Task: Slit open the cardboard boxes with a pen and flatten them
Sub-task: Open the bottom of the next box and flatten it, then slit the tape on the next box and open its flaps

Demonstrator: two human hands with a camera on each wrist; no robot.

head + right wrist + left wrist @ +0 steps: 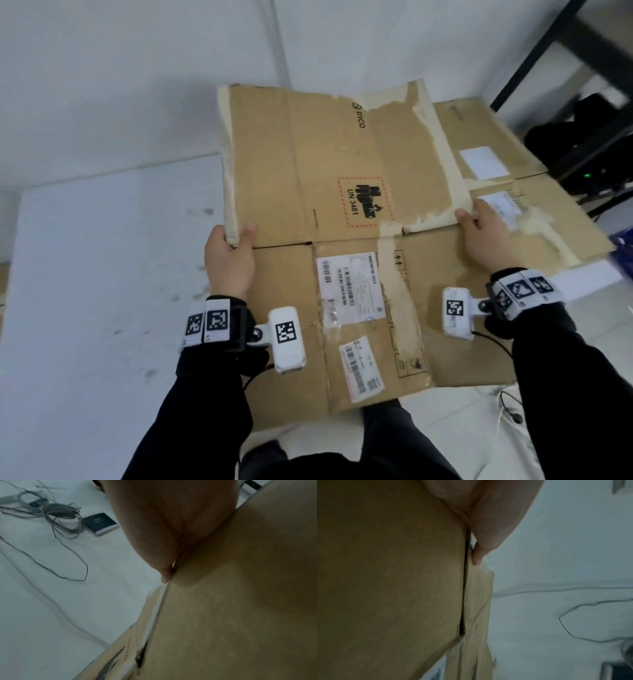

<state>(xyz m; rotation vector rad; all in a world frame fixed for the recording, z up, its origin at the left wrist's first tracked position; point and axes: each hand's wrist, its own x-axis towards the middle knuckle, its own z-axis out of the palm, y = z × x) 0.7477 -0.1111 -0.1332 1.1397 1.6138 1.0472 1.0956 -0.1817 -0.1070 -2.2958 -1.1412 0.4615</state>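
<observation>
Cardboard box (342, 178), already opened out into a flat sheet of panels and flaps, is held up in front of the person in the head view, its far panel tilted upward and its near part reaching down toward the lap. The left hand (230, 255) grips the taped left edge of the far panel, thumb on the printed face and fingers curled behind; the right hand (484, 236) grips the right corner of that same panel, thumb on top by a torn strip of tape (442, 144). Shipping labels (349, 291) sit on the near panel between the wrists. To the left lies a broad white surface (96, 274) with open room beside the sheet; to the right a dark frame (555, 58) and black gear crowd close to the cardboard's right edge. From the left wrist, only the plain brown underside of the cardboard and a slit between two panels show, with a fingertip (476, 559) pressed against the panel's edge and pale floor and a thin cable (570, 634) beyond. From the right wrist, the hand wraps the cardboard's edge too, and this view alone shows a tangle of grey cables (56, 511) and a small dark flat device (101, 523) lying on the white surface, well apart from the sheet.
</observation>
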